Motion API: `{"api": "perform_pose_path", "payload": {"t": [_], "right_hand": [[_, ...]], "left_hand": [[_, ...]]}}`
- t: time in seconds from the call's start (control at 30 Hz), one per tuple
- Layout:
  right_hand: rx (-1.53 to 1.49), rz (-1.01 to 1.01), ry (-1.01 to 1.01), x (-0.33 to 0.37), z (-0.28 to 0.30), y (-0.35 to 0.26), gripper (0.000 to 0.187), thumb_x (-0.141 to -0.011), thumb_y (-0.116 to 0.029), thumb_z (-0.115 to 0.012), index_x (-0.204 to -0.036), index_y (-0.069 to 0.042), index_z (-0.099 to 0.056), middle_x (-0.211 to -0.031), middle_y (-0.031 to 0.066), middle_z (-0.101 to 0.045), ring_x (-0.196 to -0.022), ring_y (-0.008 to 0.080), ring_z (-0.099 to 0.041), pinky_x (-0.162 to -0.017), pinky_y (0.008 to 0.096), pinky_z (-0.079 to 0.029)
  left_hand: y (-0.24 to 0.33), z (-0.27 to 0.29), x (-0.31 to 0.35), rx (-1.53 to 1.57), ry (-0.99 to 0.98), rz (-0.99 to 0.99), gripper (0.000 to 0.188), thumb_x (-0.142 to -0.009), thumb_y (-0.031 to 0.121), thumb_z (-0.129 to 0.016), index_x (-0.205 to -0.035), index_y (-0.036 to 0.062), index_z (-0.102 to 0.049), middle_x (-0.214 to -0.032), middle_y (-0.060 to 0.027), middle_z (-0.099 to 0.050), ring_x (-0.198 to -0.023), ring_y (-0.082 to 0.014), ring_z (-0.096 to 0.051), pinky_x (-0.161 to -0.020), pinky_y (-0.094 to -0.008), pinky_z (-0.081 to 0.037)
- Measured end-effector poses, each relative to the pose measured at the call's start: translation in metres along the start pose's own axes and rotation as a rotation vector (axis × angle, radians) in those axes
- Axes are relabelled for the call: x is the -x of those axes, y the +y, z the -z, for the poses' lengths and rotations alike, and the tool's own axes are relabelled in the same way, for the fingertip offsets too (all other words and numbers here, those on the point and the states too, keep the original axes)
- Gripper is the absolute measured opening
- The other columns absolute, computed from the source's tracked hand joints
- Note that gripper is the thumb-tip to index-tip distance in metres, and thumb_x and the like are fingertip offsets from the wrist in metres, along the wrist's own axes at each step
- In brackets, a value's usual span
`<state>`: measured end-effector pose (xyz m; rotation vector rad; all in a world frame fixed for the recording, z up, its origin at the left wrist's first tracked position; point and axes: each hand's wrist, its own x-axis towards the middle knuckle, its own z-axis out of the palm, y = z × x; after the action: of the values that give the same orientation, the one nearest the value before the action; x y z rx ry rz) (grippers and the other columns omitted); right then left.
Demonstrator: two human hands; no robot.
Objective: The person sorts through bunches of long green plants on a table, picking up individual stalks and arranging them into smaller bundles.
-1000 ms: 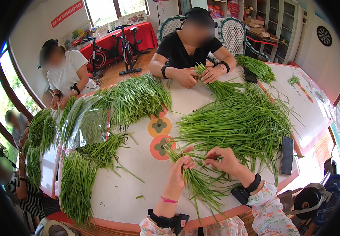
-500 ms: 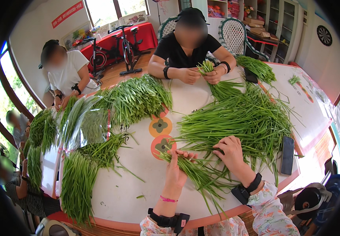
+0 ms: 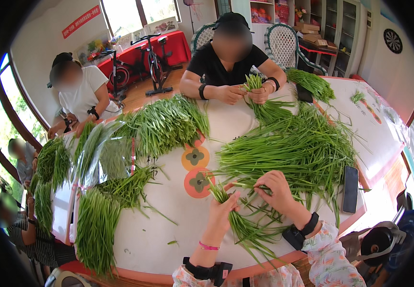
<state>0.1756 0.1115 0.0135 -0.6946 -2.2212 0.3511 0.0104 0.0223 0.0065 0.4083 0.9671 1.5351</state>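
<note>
My left hand (image 3: 224, 210) is wrapped around a small bunch of garlic chives (image 3: 245, 228), whose cut ends stick up past the fingers while the leaves trail down toward the table's near edge. Just right of it, my right hand (image 3: 275, 192) is closed in a pinch, with thumb and forefinger on what looks like a single chive stalk reaching toward the bunch. Beyond the right hand spreads a large loose heap of chives (image 3: 283, 153). Some stray leaves lie under both hands.
Tidied chive piles (image 3: 97, 229) lie at left and back (image 3: 168, 122), around a clear plastic bag (image 3: 109, 153). A phone (image 3: 350, 189) lies at the right edge. Across the table a person (image 3: 228, 62) holds another bunch; another person (image 3: 82, 91) works at far left.
My left hand has moved slightly right with its bunch, closer to my right hand. My right fingers have closed into a pinch on a stalk.
</note>
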Motion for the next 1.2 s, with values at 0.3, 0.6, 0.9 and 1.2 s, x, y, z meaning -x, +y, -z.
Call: {"api": "perform_pose_path", "payload": {"t": [0.3,0.6,0.9,1.2], "right_hand": [[-0.066,0.081,-0.094,-0.002,0.003,-0.002,0.020,-0.070,-0.010,-0.073,-0.086,-0.011,-0.061,-0.083,0.0020,-0.060,-0.085,0.0230,-0.055,-0.081,0.0361,-0.039],[-0.039,0.083,-0.095,-0.002,0.001,-0.002,0.026,-0.071,-0.013,-0.072,-0.095,-0.013,-0.065,-0.080,0.0015,-0.058,-0.083,0.0226,-0.053,-0.083,0.0361,-0.038],[-0.141,0.048,-0.111,-0.001,0.003,-0.004,0.018,-0.068,-0.008,-0.073,-0.082,-0.010,-0.061,-0.082,0.0021,-0.060,-0.083,0.0230,-0.054,-0.082,0.0350,-0.038],[-0.138,-0.091,0.054,0.002,0.002,0.004,0.026,-0.069,-0.003,-0.071,-0.090,-0.007,-0.058,-0.095,0.0063,-0.060,-0.092,0.0260,-0.054,-0.083,0.0355,-0.040]], "left_hand": [[-0.006,0.001,-0.001,-0.068,0.057,-0.050,0.016,-0.082,0.012,-0.067,-0.090,-0.0009,-0.062,-0.066,0.0028,-0.050,-0.054,-0.0053,-0.040,-0.051,-0.0231,-0.040],[-0.002,-0.004,0.001,-0.199,0.075,-0.111,0.019,-0.080,0.012,-0.069,-0.092,-0.0012,-0.061,-0.068,0.0011,-0.053,-0.056,-0.0063,-0.047,-0.050,-0.0219,-0.039],[-0.007,-0.004,0.003,-0.211,0.014,-0.092,0.022,-0.078,0.013,-0.072,-0.091,-0.0015,-0.062,-0.069,0.0002,-0.055,-0.056,-0.0074,-0.049,-0.050,-0.0225,-0.039],[-0.003,-0.005,0.002,-0.039,0.053,-0.128,0.021,-0.079,0.012,-0.070,-0.092,-0.0007,-0.058,-0.073,-0.0016,-0.056,-0.057,-0.0083,-0.049,-0.052,-0.0222,-0.040]]}}
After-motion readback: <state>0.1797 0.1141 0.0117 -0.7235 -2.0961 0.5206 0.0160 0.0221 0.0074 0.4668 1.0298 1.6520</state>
